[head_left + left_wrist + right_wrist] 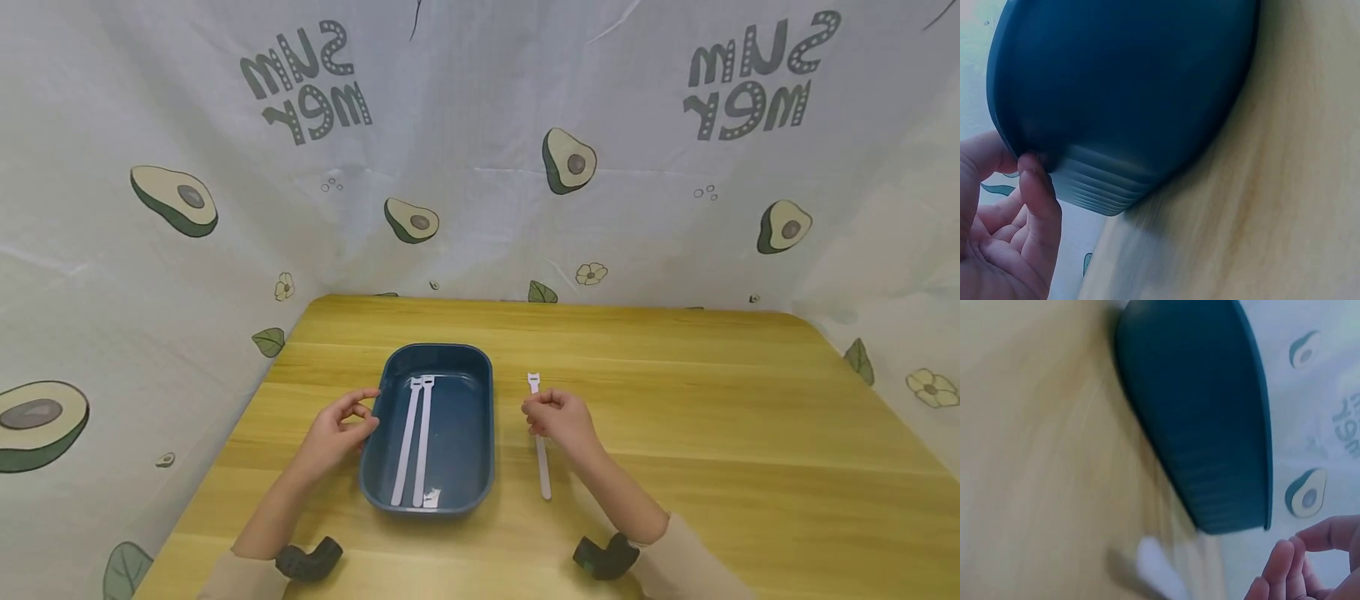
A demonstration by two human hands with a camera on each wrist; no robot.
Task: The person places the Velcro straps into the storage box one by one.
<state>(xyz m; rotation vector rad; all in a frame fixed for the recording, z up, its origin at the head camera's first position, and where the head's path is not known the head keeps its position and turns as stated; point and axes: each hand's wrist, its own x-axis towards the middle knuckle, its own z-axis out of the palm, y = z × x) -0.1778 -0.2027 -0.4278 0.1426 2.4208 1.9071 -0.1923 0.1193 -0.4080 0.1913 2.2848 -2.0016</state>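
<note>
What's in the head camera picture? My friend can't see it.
A person's left hand touches a blue tray holding two white straps; their right hand is at a third strap beside the tray. Behind the wooden table hangs an avocado-patterned cloth.

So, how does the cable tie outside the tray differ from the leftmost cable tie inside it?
The outside cable tie is beside the blue tray; the leftmost cable tie lies in it. The right hand partly covers the outside one, but not the leftmost one. Both are pale, long and thin, with slotted heads.
</note>
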